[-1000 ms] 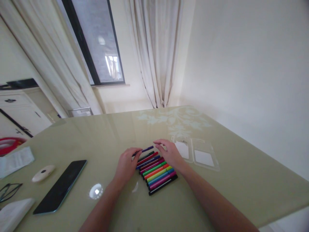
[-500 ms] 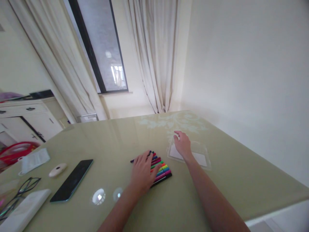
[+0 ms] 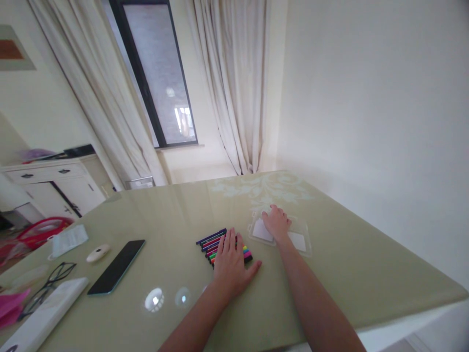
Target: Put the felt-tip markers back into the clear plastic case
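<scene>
My left hand [image 3: 231, 264] lies flat over a row of coloured markers [image 3: 212, 240], its fingers stretched out and its thumb apart to the right. The markers lie side by side, with dark caps toward the far left and bright yellow, blue and pink ones near the thumb. Part of the row is hidden under the palm. To the right, my right hand [image 3: 277, 222] rests over a clear plastic case [image 3: 306, 230], with its fingers loosely bent and apart. Inside the case, white card [image 3: 297, 241] shows on both sides of the wrist. The fingertips' contact with the case is partly hidden.
A black phone [image 3: 117, 267], a small whitish rounded object [image 3: 98, 253], a face mask [image 3: 69, 240], glasses [image 3: 51, 283] and a long white object [image 3: 47, 313] lie on the left. The tabletop [image 3: 164, 215] meets the wall on its right.
My left hand has shifted right across the markers and flattened, uncovering more of the dark ones. My right hand has moved slightly on the case. The camera view has shifted a little.
</scene>
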A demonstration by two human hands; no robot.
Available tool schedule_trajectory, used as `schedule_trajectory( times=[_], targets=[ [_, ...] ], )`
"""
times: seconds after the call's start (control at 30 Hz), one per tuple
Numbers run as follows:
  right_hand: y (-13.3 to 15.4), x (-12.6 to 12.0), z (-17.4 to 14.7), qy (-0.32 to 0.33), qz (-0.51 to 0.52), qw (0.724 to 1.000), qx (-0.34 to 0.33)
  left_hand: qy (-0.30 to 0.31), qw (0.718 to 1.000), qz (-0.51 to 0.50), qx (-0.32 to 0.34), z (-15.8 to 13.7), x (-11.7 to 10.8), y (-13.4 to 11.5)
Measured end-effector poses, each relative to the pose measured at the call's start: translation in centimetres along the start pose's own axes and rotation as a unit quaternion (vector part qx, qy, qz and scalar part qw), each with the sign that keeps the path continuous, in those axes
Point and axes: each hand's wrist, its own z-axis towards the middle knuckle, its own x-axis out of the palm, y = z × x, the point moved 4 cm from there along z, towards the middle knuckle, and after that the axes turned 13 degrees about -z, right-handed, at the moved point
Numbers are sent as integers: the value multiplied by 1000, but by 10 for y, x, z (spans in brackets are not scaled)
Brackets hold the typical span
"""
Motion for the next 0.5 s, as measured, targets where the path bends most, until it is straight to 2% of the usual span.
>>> schedule_trajectory(
  times=[0.13,0.23,0.5],
  targets=[
    [2,8,2,8,13,1000,-27,-4,998,33,-53,12,-1,14],
    [6,14,2,12,22,998,-65,18,995,42,-91,19,-3,28],
    [24,19,-5,4,37,986,-164,63,990,61,-112,29,-13,76]
  ],
)
